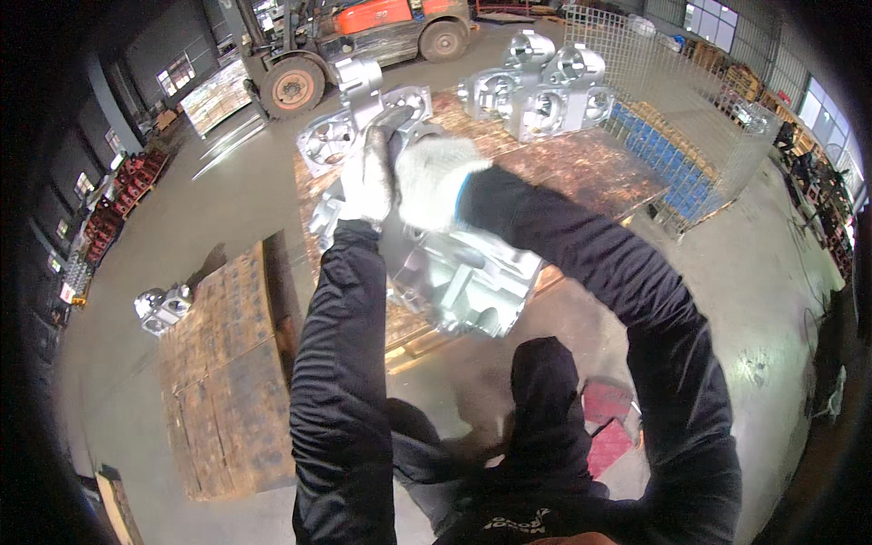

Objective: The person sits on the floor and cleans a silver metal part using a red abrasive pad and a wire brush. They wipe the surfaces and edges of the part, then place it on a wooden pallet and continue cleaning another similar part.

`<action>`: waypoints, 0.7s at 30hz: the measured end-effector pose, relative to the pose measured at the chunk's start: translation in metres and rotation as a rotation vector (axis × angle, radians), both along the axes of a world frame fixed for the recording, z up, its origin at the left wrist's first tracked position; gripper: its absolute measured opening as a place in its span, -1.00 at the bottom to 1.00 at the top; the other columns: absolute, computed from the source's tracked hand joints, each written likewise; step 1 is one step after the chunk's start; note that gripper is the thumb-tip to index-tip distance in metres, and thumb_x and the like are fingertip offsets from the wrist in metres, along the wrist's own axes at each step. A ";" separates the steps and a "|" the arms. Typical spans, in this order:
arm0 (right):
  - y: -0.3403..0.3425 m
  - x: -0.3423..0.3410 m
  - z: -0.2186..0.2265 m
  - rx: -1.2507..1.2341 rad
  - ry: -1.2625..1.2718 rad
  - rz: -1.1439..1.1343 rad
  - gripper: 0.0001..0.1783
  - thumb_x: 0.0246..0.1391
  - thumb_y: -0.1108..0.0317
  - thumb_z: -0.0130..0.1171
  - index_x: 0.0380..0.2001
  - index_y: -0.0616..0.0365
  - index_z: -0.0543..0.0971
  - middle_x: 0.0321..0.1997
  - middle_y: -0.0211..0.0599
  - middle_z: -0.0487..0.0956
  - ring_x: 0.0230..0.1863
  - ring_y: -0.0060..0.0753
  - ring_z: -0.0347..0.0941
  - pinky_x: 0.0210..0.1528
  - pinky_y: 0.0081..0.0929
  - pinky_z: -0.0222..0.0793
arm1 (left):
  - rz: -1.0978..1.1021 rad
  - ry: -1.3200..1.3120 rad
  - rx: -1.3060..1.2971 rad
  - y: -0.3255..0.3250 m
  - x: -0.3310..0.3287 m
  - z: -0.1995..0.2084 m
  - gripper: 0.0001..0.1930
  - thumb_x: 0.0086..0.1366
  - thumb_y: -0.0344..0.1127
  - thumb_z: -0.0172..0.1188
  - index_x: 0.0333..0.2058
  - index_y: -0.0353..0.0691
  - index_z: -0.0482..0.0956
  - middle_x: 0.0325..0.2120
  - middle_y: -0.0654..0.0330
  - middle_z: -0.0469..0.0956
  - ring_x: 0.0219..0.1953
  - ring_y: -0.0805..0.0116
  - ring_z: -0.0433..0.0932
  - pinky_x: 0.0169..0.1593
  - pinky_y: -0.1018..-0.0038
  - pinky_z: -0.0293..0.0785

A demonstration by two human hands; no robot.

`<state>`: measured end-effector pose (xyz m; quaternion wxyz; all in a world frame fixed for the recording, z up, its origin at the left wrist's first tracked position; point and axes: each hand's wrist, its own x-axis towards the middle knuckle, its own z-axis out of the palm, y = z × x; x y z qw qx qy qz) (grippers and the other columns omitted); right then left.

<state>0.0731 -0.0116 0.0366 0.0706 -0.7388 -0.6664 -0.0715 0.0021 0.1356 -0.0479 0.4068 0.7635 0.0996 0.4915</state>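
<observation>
Both my hands wear white work gloves with grey-coated fingers and meet over the near part of a pallet. My left hand [369, 177] closes on the upper end of a large silver metal casting [477, 286]. Beside it, my right hand [436, 180] is closed on the same end, its fingertips mostly hidden behind the glove. The casting lies tilted toward me, its ribbed, boxy lower part hanging near the pallet's front edge. Just beyond my hands stand more castings [325, 143] of the same kind, one with an upright cylindrical neck.
Several castings [545, 100] stand at the far right of the stained wooden pallet top [581, 173]. A wire mesh cage [677, 118] is behind them. Another wooden stack [222, 363] stands left, with a small casting [163, 309] beside it. An orange forklift [363, 27] is parked beyond.
</observation>
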 end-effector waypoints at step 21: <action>0.021 0.132 0.026 -0.078 0.604 -0.070 -0.63 0.11 0.10 0.34 -0.31 0.25 0.75 -0.27 -0.01 0.73 -0.35 -0.08 0.66 -0.28 -0.18 0.58 | -0.115 -0.112 -0.144 0.020 0.008 -0.011 -0.59 0.58 -0.24 -0.15 0.13 -0.36 0.57 0.09 0.03 0.59 0.15 0.20 0.50 0.28 0.35 0.32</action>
